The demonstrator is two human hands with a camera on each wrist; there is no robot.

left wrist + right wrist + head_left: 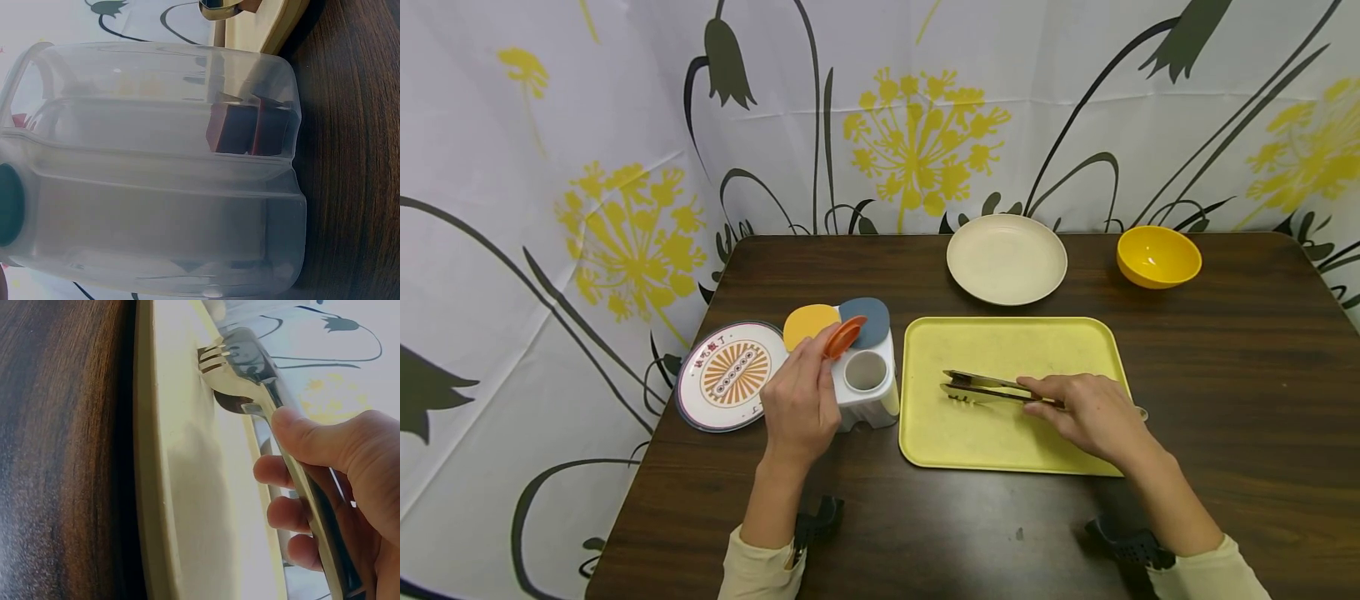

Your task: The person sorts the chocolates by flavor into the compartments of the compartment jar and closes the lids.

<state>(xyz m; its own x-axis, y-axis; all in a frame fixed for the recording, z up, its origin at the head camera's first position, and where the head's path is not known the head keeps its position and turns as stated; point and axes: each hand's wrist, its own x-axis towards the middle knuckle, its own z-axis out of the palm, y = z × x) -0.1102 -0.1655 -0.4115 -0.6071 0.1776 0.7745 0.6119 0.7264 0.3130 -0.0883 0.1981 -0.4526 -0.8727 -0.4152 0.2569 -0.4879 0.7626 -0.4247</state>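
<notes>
My left hand pinches an orange lid, tilted up above a white translucent container. A round opening shows in the container top, beside a yellow lid and a blue lid. Through its clear wall, the left wrist view shows dark red block-like pieces at the bottom of one compartment. Over the yellow tray, my right hand grips metal tongs, thumb on one arm and fingers curled round the other. The tongs' fork-shaped end points left; whether anything sits between the tips is unclear.
A patterned white plate lies left of the container, near the table edge. Behind the tray stand a cream plate and a yellow bowl. The dark wooden table meets a flower-printed cloth at the back.
</notes>
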